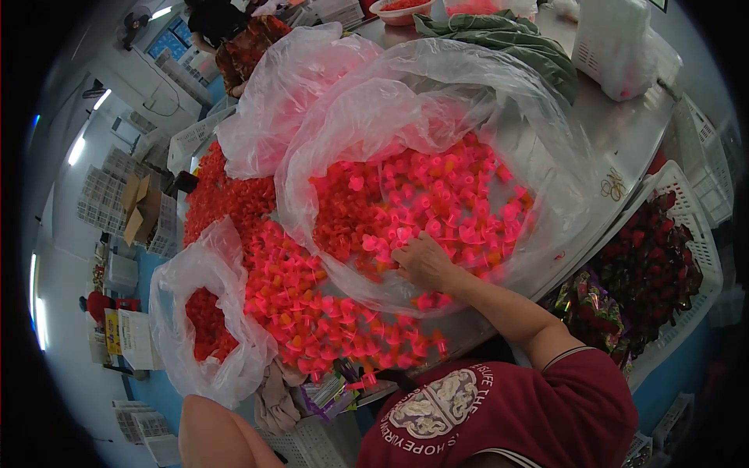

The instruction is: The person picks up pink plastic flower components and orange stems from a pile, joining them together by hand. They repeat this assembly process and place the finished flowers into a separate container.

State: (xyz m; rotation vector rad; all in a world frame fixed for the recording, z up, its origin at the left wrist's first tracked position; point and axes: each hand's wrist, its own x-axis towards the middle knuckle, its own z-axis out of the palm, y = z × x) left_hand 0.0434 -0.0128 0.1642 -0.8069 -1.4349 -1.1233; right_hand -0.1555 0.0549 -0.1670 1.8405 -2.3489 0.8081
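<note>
The right hand (421, 261) rests on pink plastic caps (437, 203) inside a clear bag (437, 86).

Open plastic bag (546, 179) lies mid-bench (624, 140), full of small plastic caps (437, 203); one hand (425, 261) rests on the caps at its near edge. More loose caps (312, 312) are piled left of and before it, with a smaller bag (195, 273) at far left. Crate of wrapped roses (655, 265) sits off the bench's right edge; folded cloth (507, 39) and a white basket (616, 47) are behind.

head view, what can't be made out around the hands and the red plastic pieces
- Right hand: fingertips buried among the red plastic pieces; grip unclear, head view.
- Left hand: cut off by the bottom edge; only the forearm shows.
- Shirt lettering: warped by the lens.
- White crate contents: dark, too small to identify.
</note>
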